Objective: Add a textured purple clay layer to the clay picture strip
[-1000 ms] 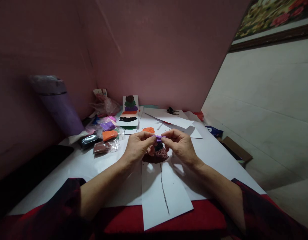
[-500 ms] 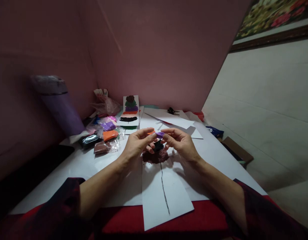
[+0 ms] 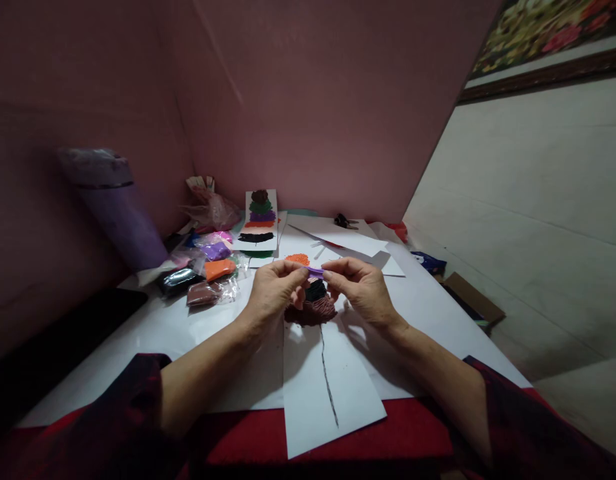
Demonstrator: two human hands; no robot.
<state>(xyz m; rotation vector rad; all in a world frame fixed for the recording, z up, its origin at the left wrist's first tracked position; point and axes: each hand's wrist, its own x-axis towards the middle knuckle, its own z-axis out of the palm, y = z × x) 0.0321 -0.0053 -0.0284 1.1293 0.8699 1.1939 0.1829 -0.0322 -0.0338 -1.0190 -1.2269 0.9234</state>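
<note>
Between my left hand (image 3: 279,288) and my right hand (image 3: 359,287) stretches a thin strip of purple modelling clay (image 3: 315,272), pinched at each end by thumb and fingers. Both hands hover over a white paper sheet (image 3: 313,393). On that sheet lie a brown clay patch (image 3: 312,312), a black clay patch (image 3: 316,290) above it and an orange clay patch (image 3: 298,259) at the top, partly hidden by my fingers. A dark drawn line runs down the sheet from the brown patch.
Left of my hands lie bagged clays: purple (image 3: 217,251), orange (image 3: 221,269), black (image 3: 178,280) and brown (image 3: 203,294). Behind them stands a card with coloured clay bands (image 3: 261,230). A purple cylinder (image 3: 121,210) leans at left. Loose papers (image 3: 333,233) and a black clip-like object (image 3: 344,221) lie at the back.
The purple clay now looks longer and thinner between my fingertips. My left fingers have shifted slightly downward, uncovering more of the orange patch.
</note>
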